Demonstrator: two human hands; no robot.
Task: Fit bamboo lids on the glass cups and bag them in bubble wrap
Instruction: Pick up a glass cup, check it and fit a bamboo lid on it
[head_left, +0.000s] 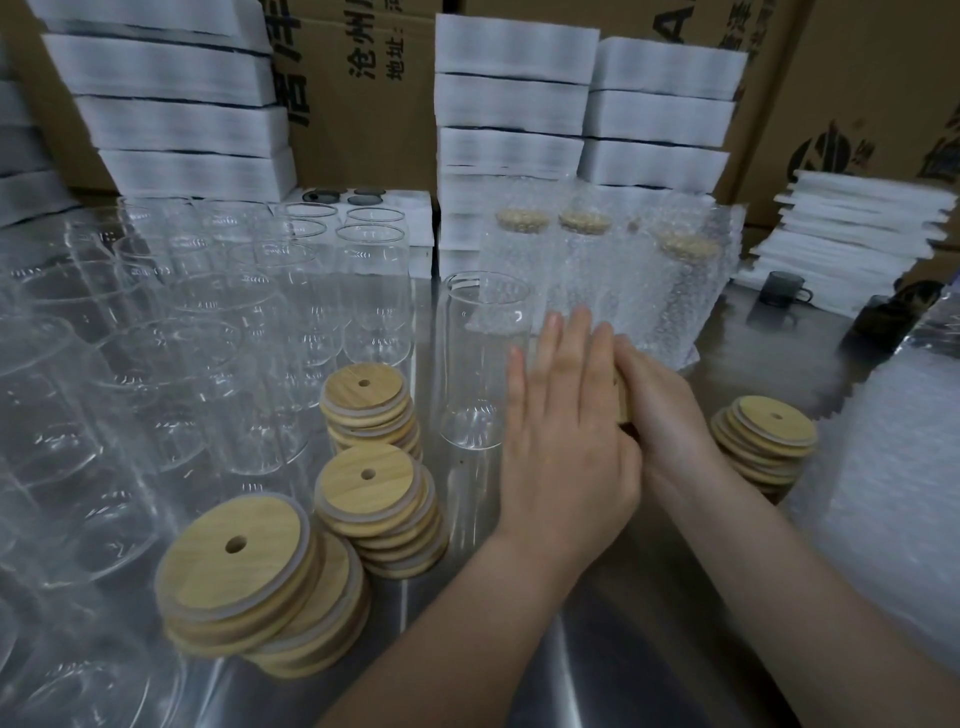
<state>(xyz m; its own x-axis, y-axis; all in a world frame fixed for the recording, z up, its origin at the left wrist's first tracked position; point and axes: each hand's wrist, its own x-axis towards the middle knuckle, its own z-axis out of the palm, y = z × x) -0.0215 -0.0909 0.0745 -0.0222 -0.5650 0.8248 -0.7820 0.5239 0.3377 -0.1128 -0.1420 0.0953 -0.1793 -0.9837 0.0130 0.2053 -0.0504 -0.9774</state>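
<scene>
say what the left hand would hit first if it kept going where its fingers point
Most likely the bubble-wrapped cups just beyond the left hand; the bare glass cup stands left of that line. Depth is unclear.

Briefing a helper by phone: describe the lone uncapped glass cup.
On the steel table, pass the crowd of empty glasses at left. The glass cup stands apart, beside the left hand. Unlike the wrapped cups behind, it has neither lid nor bubble wrap.

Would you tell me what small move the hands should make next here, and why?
Probably carry the bamboo lid, held by the right hand beside the flat left hand, over to the lidless glass cup just left, since its rim is open.
</scene>
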